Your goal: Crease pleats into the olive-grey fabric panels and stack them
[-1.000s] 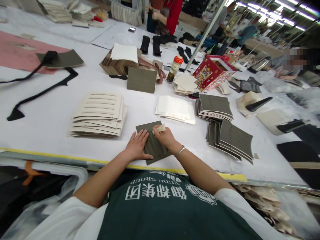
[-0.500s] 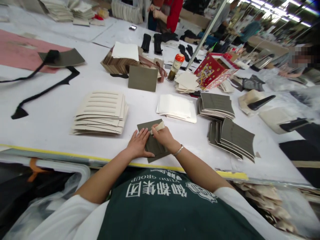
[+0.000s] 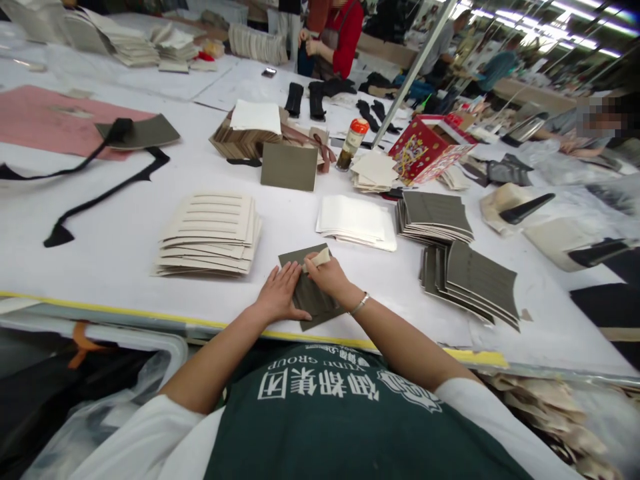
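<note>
A dark olive panel (image 3: 319, 303) lies on the white table in front of me, close to its yellow-taped edge. My left hand (image 3: 281, 293) rests flat on the panel's left side, fingers spread. Closed around a flat cream-coloured tool (image 3: 321, 257), my right hand (image 3: 330, 277) presses on the panel; the tool's working end is hidden by the fingers. To the left stands a stack of cream panels with dark slits (image 3: 210, 233). Beyond my hands lies a pile of white sheets (image 3: 355, 219). Stacked olive panels (image 3: 483, 277) sit to the right.
Farther back are a single olive panel (image 3: 289, 167), an orange-capped jar (image 3: 353, 145) and a red patterned box (image 3: 427, 148). Black strips (image 3: 105, 190) lie at the left. A metal pole (image 3: 417, 70) rises behind. A person in red (image 3: 347, 40) stands across the table.
The view has shifted slightly, so the table's things sit a little lower and further right. My hands keep nearly the same place on the panel, the right still gripping the cream tool.
</note>
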### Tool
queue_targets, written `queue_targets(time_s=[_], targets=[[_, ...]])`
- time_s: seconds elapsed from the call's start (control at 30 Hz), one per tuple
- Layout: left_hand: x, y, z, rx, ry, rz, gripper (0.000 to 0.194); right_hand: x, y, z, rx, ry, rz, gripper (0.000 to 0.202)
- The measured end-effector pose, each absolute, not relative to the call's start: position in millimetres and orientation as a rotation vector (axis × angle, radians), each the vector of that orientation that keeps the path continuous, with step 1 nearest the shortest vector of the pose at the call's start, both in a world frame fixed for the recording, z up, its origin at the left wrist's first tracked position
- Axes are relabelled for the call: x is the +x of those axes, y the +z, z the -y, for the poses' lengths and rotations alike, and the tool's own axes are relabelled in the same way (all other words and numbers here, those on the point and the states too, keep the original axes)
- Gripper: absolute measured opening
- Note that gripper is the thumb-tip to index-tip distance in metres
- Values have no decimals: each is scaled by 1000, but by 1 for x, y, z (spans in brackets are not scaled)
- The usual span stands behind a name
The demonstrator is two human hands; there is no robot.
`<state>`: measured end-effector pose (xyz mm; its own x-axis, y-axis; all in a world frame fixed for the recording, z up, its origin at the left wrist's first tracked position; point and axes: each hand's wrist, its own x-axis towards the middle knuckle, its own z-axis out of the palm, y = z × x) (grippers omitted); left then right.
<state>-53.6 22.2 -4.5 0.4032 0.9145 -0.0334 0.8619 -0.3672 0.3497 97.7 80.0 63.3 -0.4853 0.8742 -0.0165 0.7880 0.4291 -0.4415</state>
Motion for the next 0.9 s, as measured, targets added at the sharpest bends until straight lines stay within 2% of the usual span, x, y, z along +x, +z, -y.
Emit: queue_targets(time_s=[0.17, 0.33, 0.5, 0.63, 0.7, 0.77, 0.83, 0.9], targets=[[-53, -4, -21, 2348, 250, -1540, 122, 111, 54, -58, -1369, 660, 2393, 20], [-52, -3, -21, 2335, 244, -1540, 122, 132, 60, -34, -1476, 857, 2463, 23], [-53, -1, -21, 2326, 211, -1543, 123, 97, 57, -74, -1490, 606, 2390, 21], [-54, 4, -20, 2309, 165, -1545, 122, 94, 63, -68, -1492, 623, 2384, 22], [-55, 7, -21, 2307, 141, -1533, 120, 106, 69, -48, -1530, 733, 2440, 22], [-60, 10, -23, 2305, 115, -1501, 117, 120, 73, -30, -1598, 1039, 2466, 22], [-67, 12, -26, 2300, 95, -1463, 112, 125, 73, -23, -1655, 1385, 2353, 21], [-74, 13, -28, 2292, 92, -1456, 108, 119, 70, -30, -1677, 1510, 2163, 21]])
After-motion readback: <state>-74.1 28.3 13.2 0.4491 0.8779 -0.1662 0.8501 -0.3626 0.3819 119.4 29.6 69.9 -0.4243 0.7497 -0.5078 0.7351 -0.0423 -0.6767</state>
